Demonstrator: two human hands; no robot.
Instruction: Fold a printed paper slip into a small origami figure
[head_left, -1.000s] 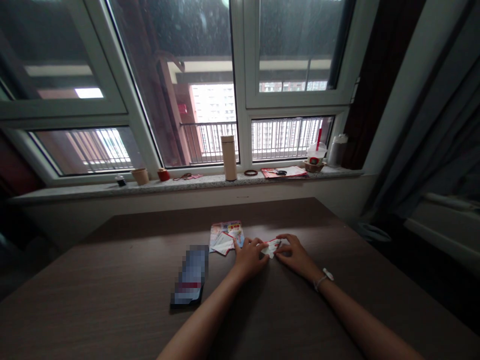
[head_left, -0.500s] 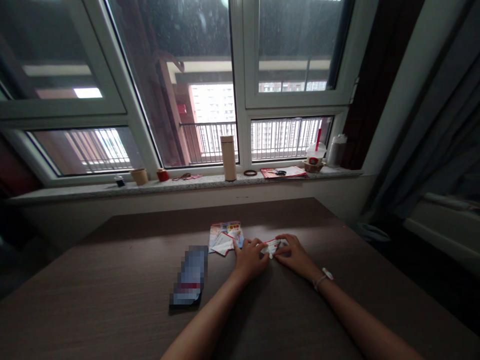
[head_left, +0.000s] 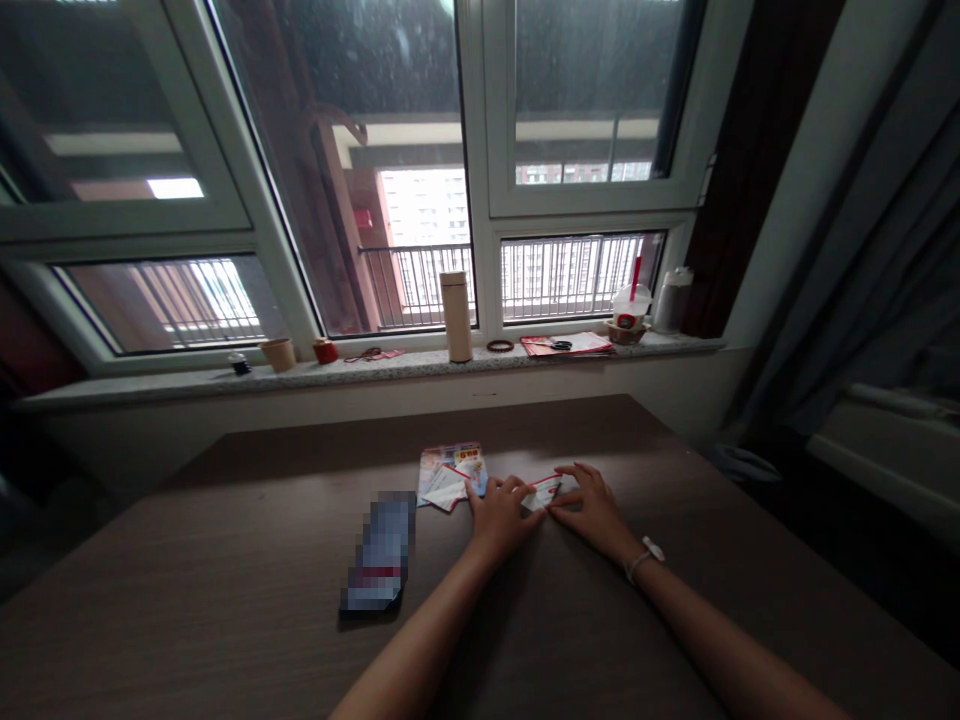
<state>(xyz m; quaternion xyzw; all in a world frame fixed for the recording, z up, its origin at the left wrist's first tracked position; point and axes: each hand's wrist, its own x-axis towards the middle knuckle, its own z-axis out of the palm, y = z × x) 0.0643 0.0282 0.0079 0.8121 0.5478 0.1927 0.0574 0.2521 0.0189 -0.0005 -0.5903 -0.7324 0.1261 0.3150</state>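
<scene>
On the table, a small piece of folded white paper [head_left: 544,492] with red edging lies between my two hands. My left hand [head_left: 501,516] presses on its left side with curled fingers, the thumb at its lower edge. From the right, my right hand [head_left: 594,512] has its thumb at the paper's lower right corner, and its index finger stretches along the upper right edge. Part of the paper is hidden under my left fingers. Just left of my left hand, another folded white paper [head_left: 445,487] rests on a colourful printed leaflet [head_left: 431,462].
A phone [head_left: 379,552], its screen blurred, lies left of my left forearm. Along the windowsill stand a beige flask [head_left: 456,318], a paper cup [head_left: 279,354], a plastic cup with a red straw [head_left: 631,305], and scissors [head_left: 559,346] on red-and-white papers.
My right index and middle fingers have lifted and straightened slightly away from the paper. The paper's lower point, seen between the thumbs earlier, is now covered. My left hand has barely moved.
</scene>
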